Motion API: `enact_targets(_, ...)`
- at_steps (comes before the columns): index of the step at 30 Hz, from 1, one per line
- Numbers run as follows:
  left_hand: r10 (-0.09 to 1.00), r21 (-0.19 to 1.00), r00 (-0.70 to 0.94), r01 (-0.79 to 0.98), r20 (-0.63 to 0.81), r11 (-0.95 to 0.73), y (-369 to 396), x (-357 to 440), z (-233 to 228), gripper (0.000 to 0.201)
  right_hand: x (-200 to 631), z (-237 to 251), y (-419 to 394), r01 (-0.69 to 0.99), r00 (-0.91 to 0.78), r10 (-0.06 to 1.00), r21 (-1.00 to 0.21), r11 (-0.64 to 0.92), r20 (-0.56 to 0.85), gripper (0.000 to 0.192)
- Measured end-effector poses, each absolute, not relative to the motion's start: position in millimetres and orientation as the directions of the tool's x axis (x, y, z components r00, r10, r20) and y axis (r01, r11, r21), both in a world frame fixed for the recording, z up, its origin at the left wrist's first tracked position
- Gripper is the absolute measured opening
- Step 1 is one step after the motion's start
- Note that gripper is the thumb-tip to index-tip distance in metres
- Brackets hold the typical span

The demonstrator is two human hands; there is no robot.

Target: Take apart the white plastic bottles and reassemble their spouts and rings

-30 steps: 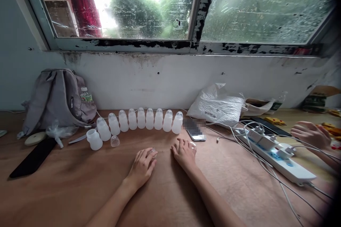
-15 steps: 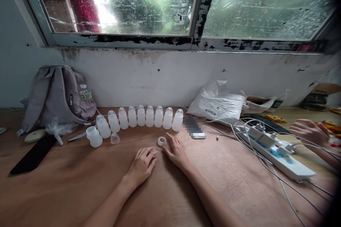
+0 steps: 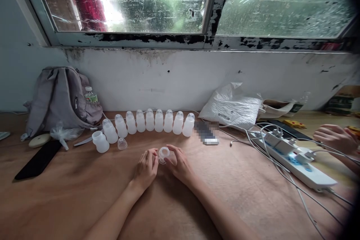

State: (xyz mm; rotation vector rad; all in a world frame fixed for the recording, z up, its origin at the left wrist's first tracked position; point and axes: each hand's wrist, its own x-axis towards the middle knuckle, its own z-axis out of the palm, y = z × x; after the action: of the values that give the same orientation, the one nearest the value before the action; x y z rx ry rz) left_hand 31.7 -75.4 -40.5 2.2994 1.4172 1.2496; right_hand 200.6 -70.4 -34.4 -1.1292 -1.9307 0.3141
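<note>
At the far left of the wooden bench (image 3: 70, 195) a black flat slab (image 3: 38, 159) lies near a pale round disc (image 3: 39, 140), and a grey backpack (image 3: 60, 99) leans against the wall with a small drinks bottle (image 3: 90, 95) tucked in its side. Just to the right, an uncapped white bottle (image 3: 100, 142) stands by a loose clear cap (image 3: 122, 144), and a curved row of capped white bottles (image 3: 150, 122) runs along the back. In front of that row, the left hand (image 3: 146, 168) and the right hand (image 3: 180, 164) meet on the bench: the left grip pinches a small clear piece (image 3: 161, 161), hard to make out, between its fingertips, while the right grip holds a white ring (image 3: 164, 153) just above it, the two parts touching or nearly so. Further right lie a blurred phone (image 3: 206, 135), a white plastic bag (image 3: 233, 107), and a white power strip (image 3: 295, 159) with tangled cables. At the far right edge another person's hand (image 3: 336, 138) rests over the bench.
</note>
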Motion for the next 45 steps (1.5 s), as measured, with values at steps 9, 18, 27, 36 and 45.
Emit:
enact_targets(9, 0.778, 0.458, 0.334, 0.659, 0.532, -0.596, -77, 33, -36, 0.013, 193, -52, -71, 0.677, -0.314, 0.836, -0.511, 0.53, 0.45, 0.041)
enact_targets(18, 0.763, 0.4, 0.431, 0.666, 0.482, -0.629, -77, 33, -41, 0.023, 194, -52, -72, 0.696, -0.328, 0.837, -0.487, 0.528, 0.438, 0.036)
enact_targets(27, 0.804, 0.58, 0.387, 0.558, 0.451, -0.593, -74, 34, -43, 0.032, 193, -49, -73, 0.643, -0.339, 0.82, -0.522, 0.56, 0.461, 0.043)
enact_targets(36, 0.953, 0.96, 0.226, 0.15, 0.201, -0.238, -72, 35, -35, 0.034, 190, -35, -77, 0.507, -0.245, 0.848, -0.683, 0.526, 0.47, 0.023)
enact_targets(45, 0.952, 0.98, 0.271, 0.101, 0.14, -0.173, -77, 41, -34, 0.034, 188, -31, -77, 0.5, -0.158, 0.883, -0.736, 0.457, 0.441, 0.002)
